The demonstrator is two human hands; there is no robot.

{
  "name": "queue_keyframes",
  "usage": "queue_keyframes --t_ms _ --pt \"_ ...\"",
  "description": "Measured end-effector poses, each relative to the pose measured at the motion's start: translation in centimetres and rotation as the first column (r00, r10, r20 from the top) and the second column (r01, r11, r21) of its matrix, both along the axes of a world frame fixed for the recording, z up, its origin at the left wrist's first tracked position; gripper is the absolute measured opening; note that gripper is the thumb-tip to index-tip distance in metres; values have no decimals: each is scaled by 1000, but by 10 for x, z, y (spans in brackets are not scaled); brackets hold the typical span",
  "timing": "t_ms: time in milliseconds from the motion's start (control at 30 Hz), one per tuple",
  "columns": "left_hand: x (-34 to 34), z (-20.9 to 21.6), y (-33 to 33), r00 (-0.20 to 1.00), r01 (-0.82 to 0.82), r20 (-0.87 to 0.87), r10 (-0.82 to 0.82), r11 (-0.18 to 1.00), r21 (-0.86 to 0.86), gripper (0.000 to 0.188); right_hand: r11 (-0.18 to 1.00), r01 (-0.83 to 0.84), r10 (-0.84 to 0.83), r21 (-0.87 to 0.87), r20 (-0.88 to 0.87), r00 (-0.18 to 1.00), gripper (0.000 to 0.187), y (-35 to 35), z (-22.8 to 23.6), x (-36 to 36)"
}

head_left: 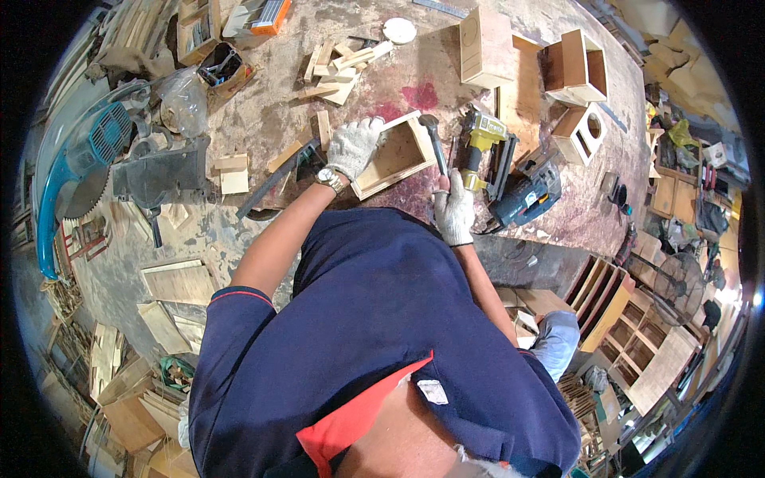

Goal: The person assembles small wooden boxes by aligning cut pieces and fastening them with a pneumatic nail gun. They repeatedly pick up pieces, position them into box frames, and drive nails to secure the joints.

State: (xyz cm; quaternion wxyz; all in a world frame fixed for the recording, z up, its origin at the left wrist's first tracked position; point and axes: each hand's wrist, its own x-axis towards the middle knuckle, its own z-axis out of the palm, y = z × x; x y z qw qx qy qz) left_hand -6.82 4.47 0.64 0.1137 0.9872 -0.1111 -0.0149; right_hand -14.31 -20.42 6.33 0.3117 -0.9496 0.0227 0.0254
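A small open wooden box (405, 163) lies tilted at the near edge of the worktable. My left hand (352, 147), in a whitish work glove, grips its left wall, fingers toward the far corner. Just to the right of the box, my gloved right hand (455, 211) is closed round the lower end of a hammer (436, 143). The hammer's dark head points away from me, close to the box's right side. Beside it lies a yellow-green nail gun (481, 143) with a black magazine. A blue and black power tool (527, 196) rests to the right of that.
Wood offcuts (343, 70) are heaped beyond the box, near a white disc (399, 31). Several wooden boxes (575, 68) stand at the far right. A blue circular-blade saw (103, 139) occupies the left. Someone's denim-clad leg (556, 344) shows at lower right.
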Motion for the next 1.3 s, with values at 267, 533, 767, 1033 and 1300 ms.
queue_keyframes --t_ms 267,533,767,1033,1300 --pt "2 3 0 998 -52 -45 48 994 -94 17 980 3 -36 201 158 987 26 7 2 80" --pt "-16 25 -1 814 -557 -409 413 756 -344 41 977 29 -20 211 -47 999 27 10 3 100" --pt "-16 7 21 947 -319 -252 197 523 -790 38 971 -233 225 -58 -123 967 32 31 -25 67" --pt "-66 -2 157 783 -598 89 616 784 -167 40 955 -272 285 120 -114 952 37 21 -31 62" --pt "-121 9 267 880 -465 96 465 806 365 37 977 -30 81 212 -235 969 33 -3 -23 59"
